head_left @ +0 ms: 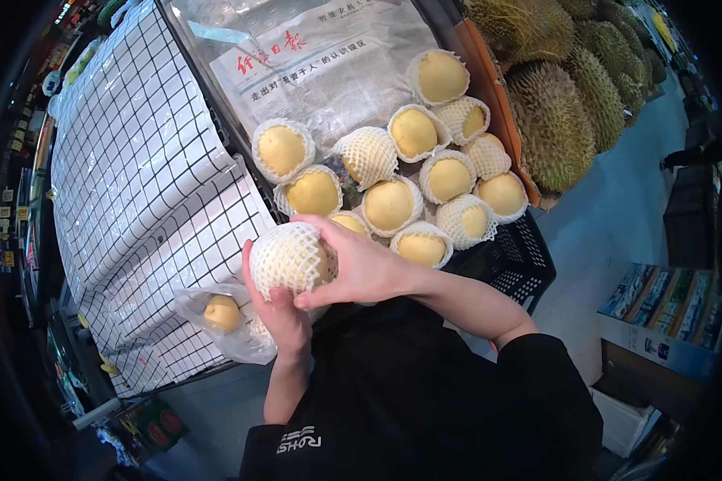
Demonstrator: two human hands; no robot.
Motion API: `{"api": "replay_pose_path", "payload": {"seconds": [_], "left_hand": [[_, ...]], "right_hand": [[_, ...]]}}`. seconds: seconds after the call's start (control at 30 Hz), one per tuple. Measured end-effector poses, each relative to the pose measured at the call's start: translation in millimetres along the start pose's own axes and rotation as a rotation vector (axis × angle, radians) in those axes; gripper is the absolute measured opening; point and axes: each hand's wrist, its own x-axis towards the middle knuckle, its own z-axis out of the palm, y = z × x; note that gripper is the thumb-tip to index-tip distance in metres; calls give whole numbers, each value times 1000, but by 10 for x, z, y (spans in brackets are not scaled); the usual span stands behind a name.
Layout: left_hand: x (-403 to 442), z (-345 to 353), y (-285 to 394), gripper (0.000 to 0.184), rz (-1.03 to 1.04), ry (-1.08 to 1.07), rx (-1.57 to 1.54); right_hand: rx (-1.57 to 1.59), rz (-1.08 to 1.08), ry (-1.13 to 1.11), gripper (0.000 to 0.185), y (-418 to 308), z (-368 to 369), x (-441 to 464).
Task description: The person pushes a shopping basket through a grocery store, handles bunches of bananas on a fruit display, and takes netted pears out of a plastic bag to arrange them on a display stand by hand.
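Between my two hands is a round fruit (pixel 286 260) in a white foam net. My left hand (pixel 276 317) is wrapped round its left and lower side. My right hand (pixel 357 264) grips it from the right, fingers over the top and thumb below. Just beyond, several yellow fruits in foam nets, one of them a pear (pixel 389 205), lie in a black crate (pixel 525 260). A clear plastic bag (pixel 245 346) with a yellow fruit (pixel 221 313) inside lies left of my left hand.
A newspaper (pixel 329 68) lines the crate's far part. On the left is a white covering (pixel 136 160) under a black wire grid. Durians (pixel 549 120) are piled at the upper right, beyond a brown cardboard edge (pixel 489 88). A box of packets (pixel 666 309) stands at the right.
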Motion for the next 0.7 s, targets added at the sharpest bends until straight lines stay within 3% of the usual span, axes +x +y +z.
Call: {"api": "replay_pose_path", "payload": {"seconds": [0.17, 0.3, 0.43, 0.5, 0.57, 0.67, 0.7], "left_hand": [[186, 331, -107, 108, 12, -43, -94], [475, 577, -315, 98, 67, -132, -37], [784, 871, -330, 89, 102, -241, -201], [1005, 946, -418, 83, 134, -284, -175], [1231, 1047, -458, 72, 36, -367, -130], [1491, 1208, -486, 68, -64, -325, -29], [1563, 1261, -496, 66, -97, -311, 5]], "right_hand": [[-112, -75, 5, 98, -49, -394, 91], [-6, -52, -63, 97, -199, -846, 256], [-40, -124, -70, 94, -316, -1246, 400], [-227, -120, -15, 91, -492, -1434, 443], [-304, -146, 26, 86, -462, -1646, 561], [-991, -420, 293, 80, -406, -1946, 716], [-991, -424, 286, 80, -359, -2056, 772]]}}
